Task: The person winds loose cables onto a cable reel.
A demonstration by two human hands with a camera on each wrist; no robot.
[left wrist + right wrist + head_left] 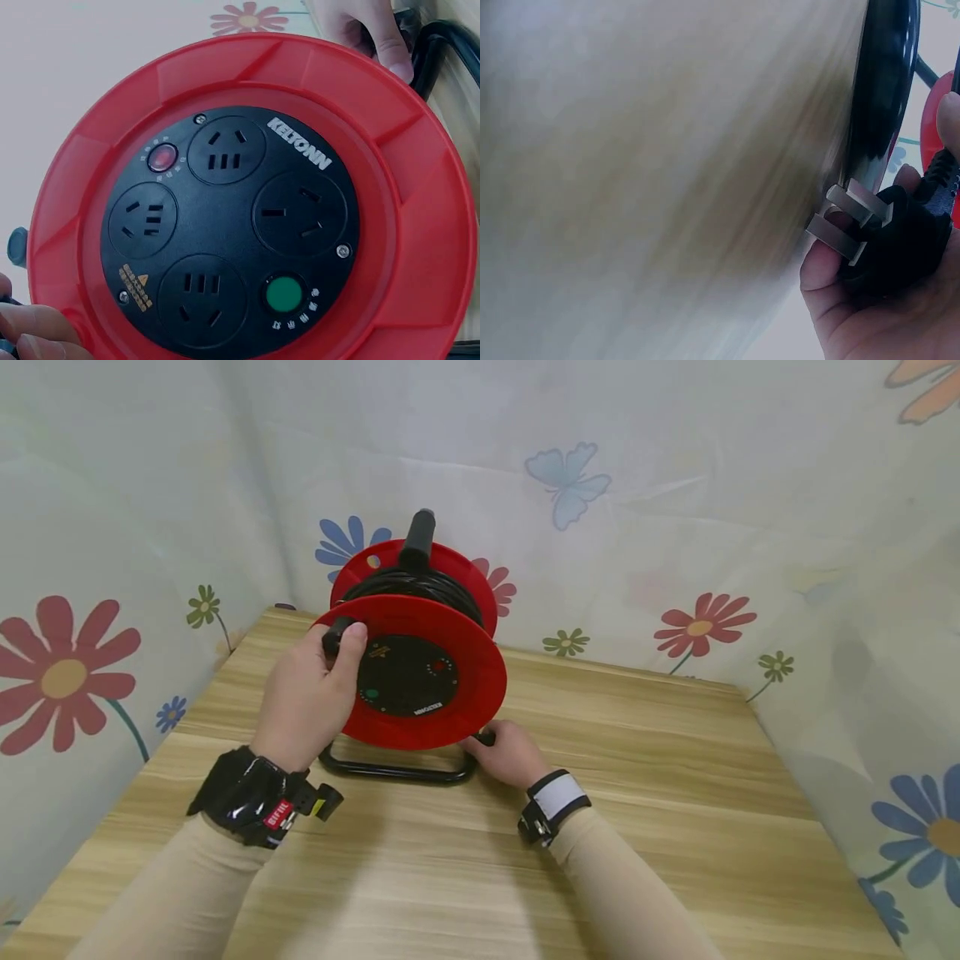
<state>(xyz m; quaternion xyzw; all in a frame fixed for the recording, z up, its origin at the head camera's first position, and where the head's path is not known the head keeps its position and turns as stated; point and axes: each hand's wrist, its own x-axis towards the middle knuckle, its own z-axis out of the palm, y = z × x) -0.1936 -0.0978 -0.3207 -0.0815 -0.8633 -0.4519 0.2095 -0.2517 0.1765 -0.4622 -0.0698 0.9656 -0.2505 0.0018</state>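
Observation:
A red and black extension cable reel (483,672) stands upright on the wooden table, black cable (427,581) wound between its two red discs. My left hand (309,697) grips the black knob (333,637) at the upper left of the front disc. In the left wrist view, the black socket panel (221,251) shows several outlets, a red button and a green round part. Low on the right, my right hand (513,756) holds a black plug (900,244) beside the reel's stand. Three metal prongs (836,236) point out of that hand.
The reel rests on a black tubular stand (397,771), with a black carrying handle (418,539) on top. Wood-grain table (660,777) surface extends to the right and front. A flower-printed curtain (465,427) borders the table at the back and sides.

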